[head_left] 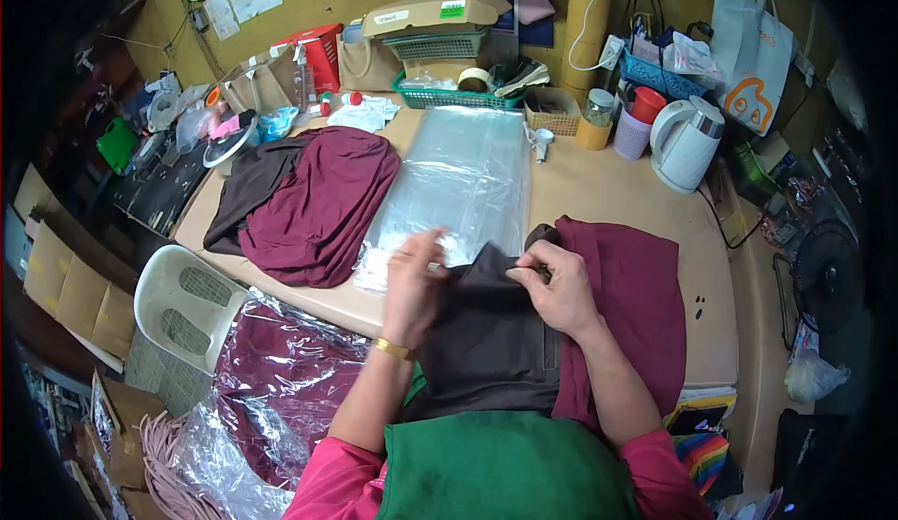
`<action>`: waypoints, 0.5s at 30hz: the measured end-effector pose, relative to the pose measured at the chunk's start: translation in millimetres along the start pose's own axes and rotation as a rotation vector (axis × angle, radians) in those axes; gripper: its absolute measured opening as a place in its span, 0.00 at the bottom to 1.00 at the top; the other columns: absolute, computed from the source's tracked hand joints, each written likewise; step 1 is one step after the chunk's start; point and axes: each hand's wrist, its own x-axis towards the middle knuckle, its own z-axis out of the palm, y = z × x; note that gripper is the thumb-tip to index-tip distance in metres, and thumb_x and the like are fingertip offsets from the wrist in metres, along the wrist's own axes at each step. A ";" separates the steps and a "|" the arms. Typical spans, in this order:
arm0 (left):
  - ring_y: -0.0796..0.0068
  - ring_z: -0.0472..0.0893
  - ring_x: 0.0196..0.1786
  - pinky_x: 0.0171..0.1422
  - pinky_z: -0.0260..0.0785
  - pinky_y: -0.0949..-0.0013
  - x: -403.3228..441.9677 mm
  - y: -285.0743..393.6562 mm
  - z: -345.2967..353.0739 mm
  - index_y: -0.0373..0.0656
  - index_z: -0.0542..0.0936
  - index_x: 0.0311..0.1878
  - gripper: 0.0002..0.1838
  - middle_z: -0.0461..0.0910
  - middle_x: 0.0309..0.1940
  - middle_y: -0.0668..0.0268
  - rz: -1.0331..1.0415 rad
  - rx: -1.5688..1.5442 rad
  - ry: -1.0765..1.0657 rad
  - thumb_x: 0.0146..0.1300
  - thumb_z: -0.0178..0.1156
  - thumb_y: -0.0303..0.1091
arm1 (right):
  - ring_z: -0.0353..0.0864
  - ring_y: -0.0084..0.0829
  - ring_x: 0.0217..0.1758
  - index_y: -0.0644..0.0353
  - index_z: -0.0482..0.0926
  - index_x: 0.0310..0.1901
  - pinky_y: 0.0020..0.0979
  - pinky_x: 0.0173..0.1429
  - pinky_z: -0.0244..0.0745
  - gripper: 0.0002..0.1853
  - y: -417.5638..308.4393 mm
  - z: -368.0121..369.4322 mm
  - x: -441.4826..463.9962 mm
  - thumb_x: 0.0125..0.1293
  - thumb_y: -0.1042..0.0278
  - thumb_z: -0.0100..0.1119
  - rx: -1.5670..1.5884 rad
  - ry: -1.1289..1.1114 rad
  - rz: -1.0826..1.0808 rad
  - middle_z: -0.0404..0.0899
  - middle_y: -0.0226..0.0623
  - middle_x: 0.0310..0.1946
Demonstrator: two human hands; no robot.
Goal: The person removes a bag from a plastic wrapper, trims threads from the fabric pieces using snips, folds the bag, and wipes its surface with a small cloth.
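A dark brown garment lies in front of me at the table's near edge, its upper part lifted. My right hand pinches the top edge of this cloth between thumb and fingers. My left hand is at the garment's upper left side, and motion smears its fingers, so their grip is unclear. Under and to the right of the dark cloth lies a maroon garment. Just beyond my hands is a stack of clear plastic bags.
Left on the table is a maroon and dark cloth pile. Maroon items in clear plastic lie at lower left beside a white plastic chair. A white kettle, jars and green baskets line the back. A fan stands right.
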 end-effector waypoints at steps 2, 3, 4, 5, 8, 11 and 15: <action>0.91 0.65 0.24 0.25 0.53 0.85 15.6 17.4 -38.0 0.38 0.82 0.43 0.17 0.72 0.24 0.77 0.077 -0.103 0.064 0.73 0.57 0.45 | 0.71 0.20 0.23 0.65 0.74 0.27 0.28 0.29 0.67 0.11 14.1 -5.6 -4.5 0.59 0.75 0.69 0.123 0.065 0.143 0.75 0.35 0.20; 0.92 0.63 0.23 0.23 0.50 0.85 20.6 21.2 -56.5 0.38 0.81 0.43 0.21 0.70 0.23 0.78 0.099 -0.139 0.069 0.74 0.56 0.50 | 0.71 0.20 0.23 0.65 0.74 0.27 0.28 0.29 0.67 0.11 11.3 -8.6 -5.6 0.59 0.75 0.69 0.118 0.070 0.145 0.75 0.35 0.20; 0.92 0.63 0.22 0.23 0.52 0.84 18.4 28.6 -56.7 0.36 0.80 0.46 0.23 0.71 0.26 0.77 0.111 -0.035 0.078 0.75 0.53 0.51 | 0.71 0.20 0.23 0.65 0.74 0.27 0.28 0.29 0.67 0.11 5.4 -11.7 -5.9 0.59 0.75 0.69 0.109 0.068 0.161 0.75 0.35 0.20; 0.91 0.62 0.21 0.22 0.53 0.84 13.6 36.5 -54.1 0.34 0.80 0.50 0.25 0.72 0.28 0.75 0.125 0.072 0.089 0.77 0.50 0.51 | 0.70 0.20 0.22 0.65 0.74 0.27 0.28 0.29 0.67 0.11 1.7 -12.9 -6.2 0.59 0.75 0.69 0.104 0.064 0.176 0.74 0.35 0.19; 0.92 0.66 0.24 0.26 0.59 0.82 -7.7 45.5 -35.6 0.36 0.71 0.67 0.28 0.75 0.44 0.72 0.025 0.509 -0.148 0.69 0.62 0.39 | 0.72 0.22 0.23 0.65 0.74 0.27 0.28 0.29 0.68 0.10 -0.4 -7.7 -6.4 0.59 0.75 0.69 0.076 0.056 0.121 0.76 0.36 0.21; 0.91 0.67 0.26 0.29 0.64 0.81 -19.2 37.9 -6.0 0.38 0.71 0.69 0.36 0.76 0.49 0.71 0.001 0.796 -0.300 0.58 0.72 0.34 | 0.76 0.27 0.24 0.66 0.75 0.29 0.30 0.30 0.69 0.10 -7.6 -2.0 -7.1 0.59 0.75 0.69 0.068 0.034 0.092 0.77 0.38 0.24; 0.89 0.68 0.23 0.28 0.62 0.81 -14.7 21.3 15.4 0.42 0.81 0.59 0.20 0.80 0.36 0.75 -0.121 0.645 -0.343 0.64 0.68 0.33 | 0.66 0.16 0.21 0.66 0.77 0.29 0.25 0.26 0.60 0.08 -13.8 0.4 -9.6 0.58 0.78 0.70 0.051 0.059 -0.010 0.73 0.30 0.21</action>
